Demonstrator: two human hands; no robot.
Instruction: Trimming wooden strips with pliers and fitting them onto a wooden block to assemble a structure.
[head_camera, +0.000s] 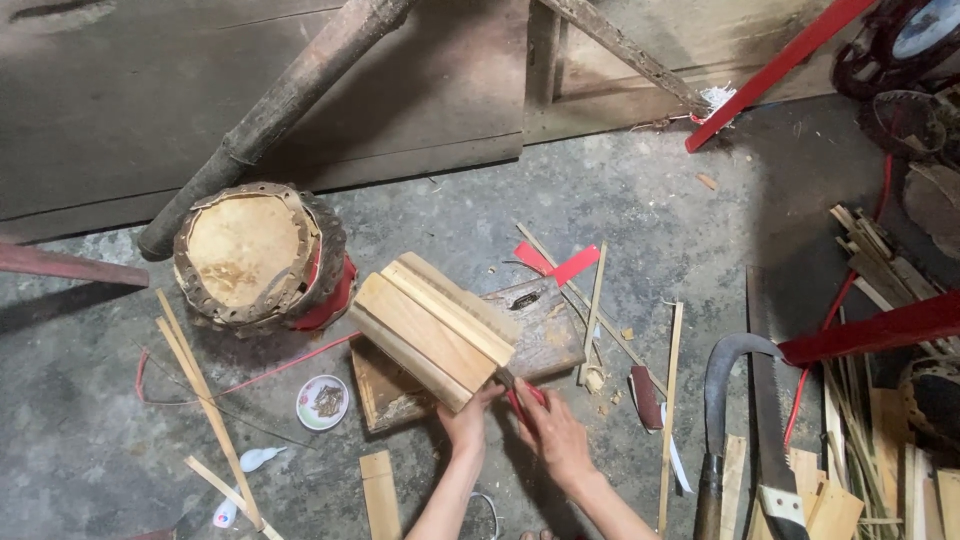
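Bundle of bamboo slats (435, 330), pale and flat, stacked side by side and tilted, resting on a dark wooden block (540, 335) that lies on the concrete floor (650, 190).

Head view. The left hand (468, 420) closes its grip on the near lower corner of the bundle, fingers wrapped about the edge. The right hand (548, 425) is closed about a red-handled tool (522, 397) whose tip meets the same corner; the kind of tool cannot be told. The slats look cut to even length and lie flush, so the cutting appears done; whether they are joined or merely held together cannot be told, and work at the corner appears to be in hand.

Left of the block stands a small drum (260, 255) with a hide head and red body, a thick bamboo pole (280, 110) leaning behind it. Near the drum lie a small round dish (322, 402), a red cord (280, 368) and loose thin strips (205, 400). Right of the hands lie more strips (668, 400), a curved billhook (722, 400) and a saw (770, 420). Offcuts (870, 250) are heaped at the far right beside a red bar (880, 330). Red tape scraps (560, 265) lie behind the block.
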